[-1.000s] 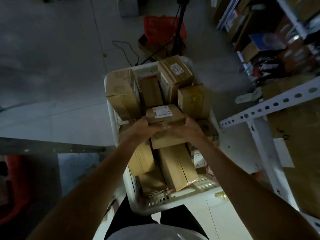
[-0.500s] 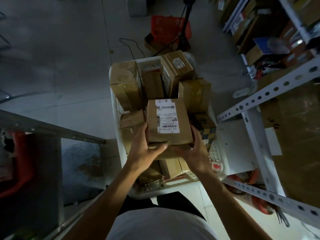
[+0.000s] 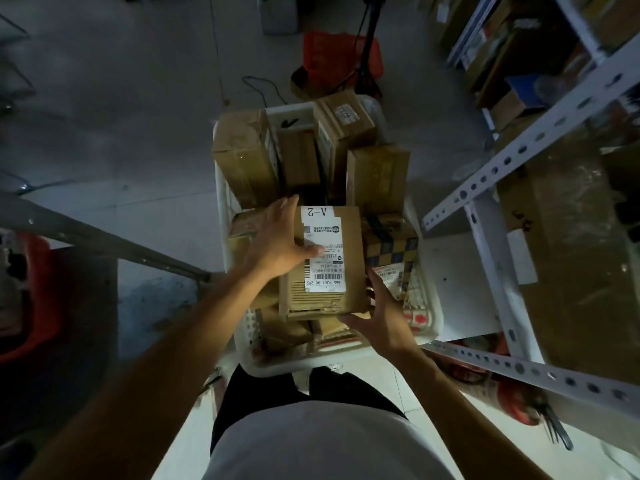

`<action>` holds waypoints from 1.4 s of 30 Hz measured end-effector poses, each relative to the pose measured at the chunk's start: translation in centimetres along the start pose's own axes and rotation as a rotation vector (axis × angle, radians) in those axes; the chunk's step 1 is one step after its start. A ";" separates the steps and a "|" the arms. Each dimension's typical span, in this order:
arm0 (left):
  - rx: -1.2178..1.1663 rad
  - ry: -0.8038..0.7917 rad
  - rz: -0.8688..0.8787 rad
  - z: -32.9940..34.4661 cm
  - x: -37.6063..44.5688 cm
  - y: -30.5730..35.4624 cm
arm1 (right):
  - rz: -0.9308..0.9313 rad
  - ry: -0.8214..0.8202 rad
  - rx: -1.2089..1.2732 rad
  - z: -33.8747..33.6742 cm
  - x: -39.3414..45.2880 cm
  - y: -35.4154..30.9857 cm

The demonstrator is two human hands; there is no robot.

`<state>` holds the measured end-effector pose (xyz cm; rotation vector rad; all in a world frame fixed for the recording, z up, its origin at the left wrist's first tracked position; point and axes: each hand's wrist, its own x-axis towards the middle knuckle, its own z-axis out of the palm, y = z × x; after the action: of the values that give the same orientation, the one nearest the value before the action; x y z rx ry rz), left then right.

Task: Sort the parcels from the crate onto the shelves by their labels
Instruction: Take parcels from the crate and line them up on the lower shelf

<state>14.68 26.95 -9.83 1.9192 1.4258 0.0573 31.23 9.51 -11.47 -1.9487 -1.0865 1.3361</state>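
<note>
- White slotted-steel shelving [image 3: 491, 174] stands to the right of the crate, brown cartons stacked behind its rails.
- White plastic crate [image 3: 427, 306] sits on the floor right in front of the person, packed with cardboard parcels.
- The A-2 parcel [image 3: 327, 271] is up above the crate, label facing the camera, upside down.
- Left hand [image 3: 277, 242] wraps its left edge, thumb pressed on the white label, fingers curled round.
- Right hand [image 3: 381, 318] cups the near right corner from below, fingers spread under the box.

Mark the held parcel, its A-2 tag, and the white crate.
held parcel [image 3: 322, 299]: head view, bare cardboard below the label.
A-2 tag [image 3: 317, 212]: head view, printed characters.
white crate [image 3: 427, 306]: head view, right rim.
</note>
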 end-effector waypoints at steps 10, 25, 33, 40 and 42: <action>0.075 0.067 -0.001 -0.7 0.2 -0.7 | 0.121 0.165 0.172 -0.1 -0.5 2.5; -0.332 0.104 -0.266 2.7 -10.2 -4.6 | 0.048 -0.035 0.321 -3.1 1.9 -2.7; -0.261 0.006 -0.179 1.5 -8.2 -4.5 | 0.176 -0.084 0.043 -1.7 0.6 -0.8; -0.255 0.007 -0.220 0.9 -7.4 -5.3 | 0.294 0.058 0.401 -0.2 0.1 0.2; -0.296 0.022 -0.237 0.9 -8.2 -5.8 | 0.203 0.130 0.338 -0.5 0.4 -0.5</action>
<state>7.22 20.21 -10.78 1.5071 1.5549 0.1686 31.63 10.15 -11.11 -1.8941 -0.5700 1.3733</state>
